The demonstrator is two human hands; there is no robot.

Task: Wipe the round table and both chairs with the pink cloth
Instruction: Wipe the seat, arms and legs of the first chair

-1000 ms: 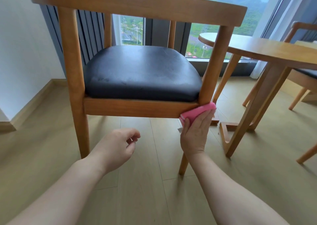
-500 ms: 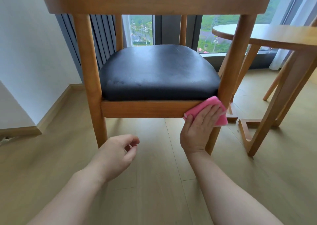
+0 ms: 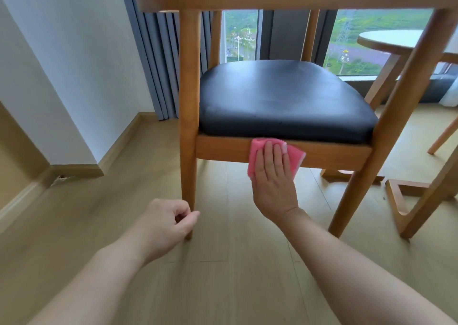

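Sliding leftward along the seat rail (image 3: pixel 223 148), the right hand (image 3: pixel 273 178) has left the rail's right end beside the rear leg and now sits near the middle of the rail, while the view has drawn closer to the chair.

Wooden floor (image 3: pixel 223 275) carries everything, with a white wall (image 3: pixel 62 64) and grey curtain (image 3: pixel 158 64) at the left and a window (image 3: pixel 371 42) behind. On it stands the wooden chair (image 3: pixel 189 101), its black padded seat (image 3: pixel 280 99) resting above the rail and its curved backrest crossing the top of the view. Beyond the chair's right leg stands the round table (image 3: pixel 386 40), only its left edge and angled legs visible, with one leg of a second chair (image 3: pixel 443 136) showing at the far right.

The right hand lies flat with straight fingers (image 3: pixel 269 156), pressing the pink cloth (image 3: pixel 255 151) against the face of the rail, just under the seat's lower edge; the cloth pokes out on both sides of the fingers.

The left hand (image 3: pixel 171 221) hovers low in front of the chair's left leg, fingers curled loosely inward with thumb tip near the forefinger, holding nothing.
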